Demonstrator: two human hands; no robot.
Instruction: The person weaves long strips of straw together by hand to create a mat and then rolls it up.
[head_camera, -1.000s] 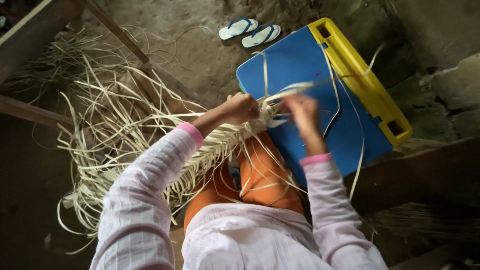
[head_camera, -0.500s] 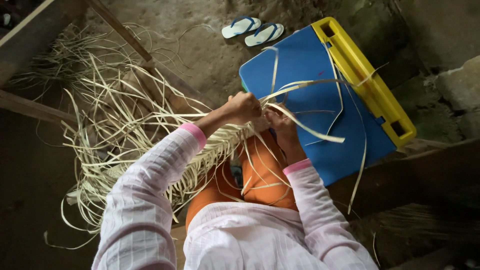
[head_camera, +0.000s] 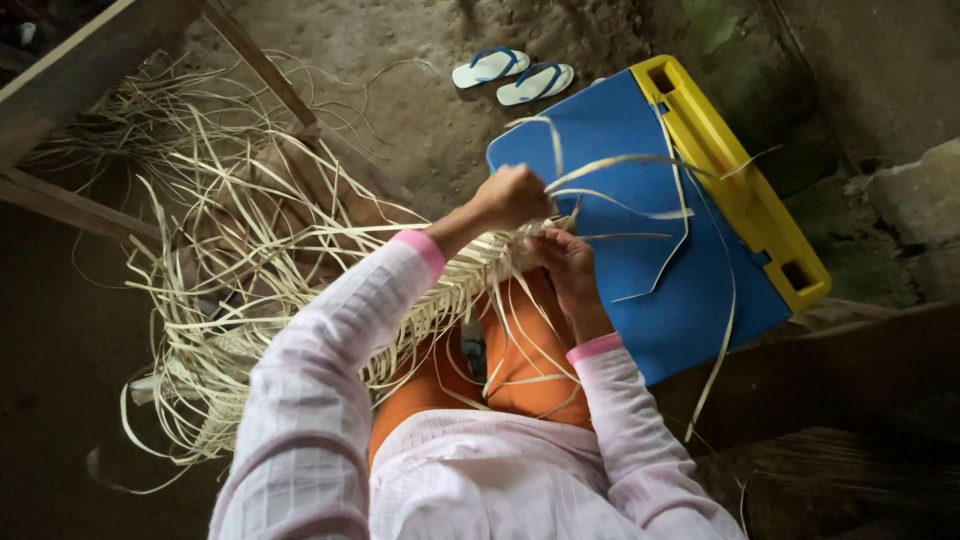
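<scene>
Seated person's left hand (head_camera: 512, 196) and right hand (head_camera: 562, 262) both pinch pale straw strips (head_camera: 470, 275) of weaving; blue board (head_camera: 660, 290) lies right.

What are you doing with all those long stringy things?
A person is sitting and working pale strips together with both hands. The left hand grips a bunch of strips; the right hand pinches the woven edge beside it. The woven part lies over orange-clad knees, with loose ends trailing left onto the dirt floor. A blue and yellow crate lies in front, and a pair of flip-flops sits beyond it.
</scene>
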